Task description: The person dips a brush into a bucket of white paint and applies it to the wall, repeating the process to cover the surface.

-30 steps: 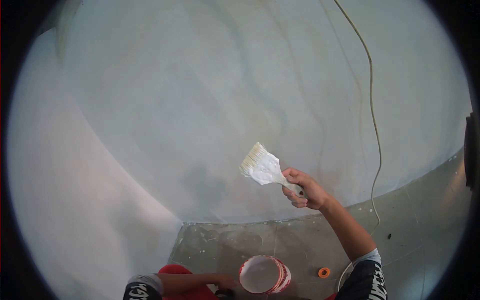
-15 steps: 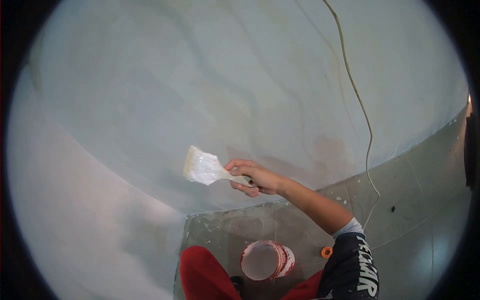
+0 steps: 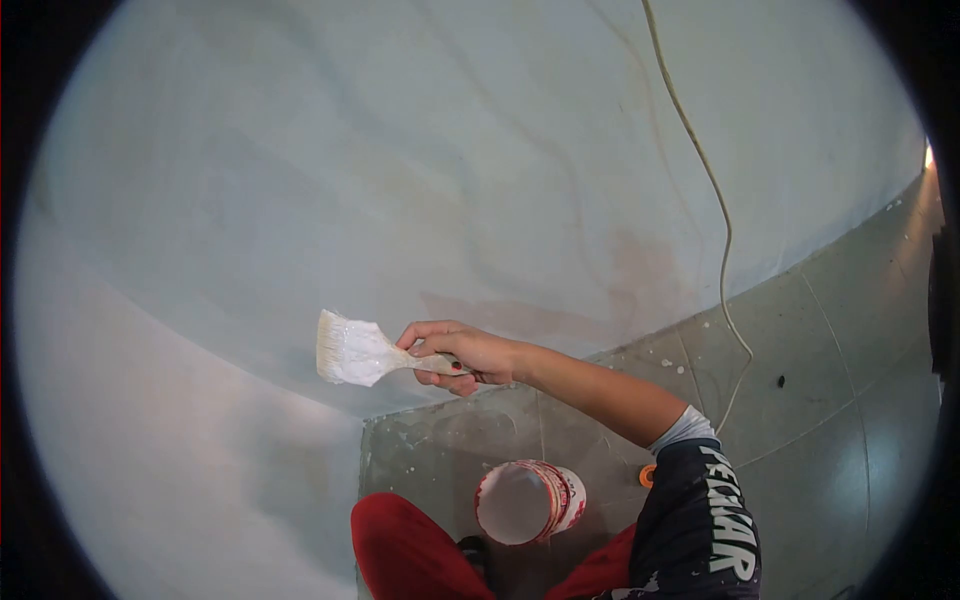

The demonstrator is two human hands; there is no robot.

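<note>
A wide brush (image 3: 350, 350), its bristles coated in white paint, points left in front of the pale wall (image 3: 300, 220), near the corner. My right hand (image 3: 455, 355) is closed round its handle. Whether the bristles touch the wall cannot be told. Below the hand, a white and red bucket (image 3: 515, 503) stands on the floor between my knees. My left hand does not show.
A long cable (image 3: 690, 130) hangs down the wall and reaches the grey tiled floor (image 3: 800, 430). An orange ring-shaped object (image 3: 647, 476) lies by my sleeve. A second wall (image 3: 180, 430) meets the first at left.
My right hand has moved left with the brush, toward the corner where the walls meet. The view has shifted slightly.
</note>
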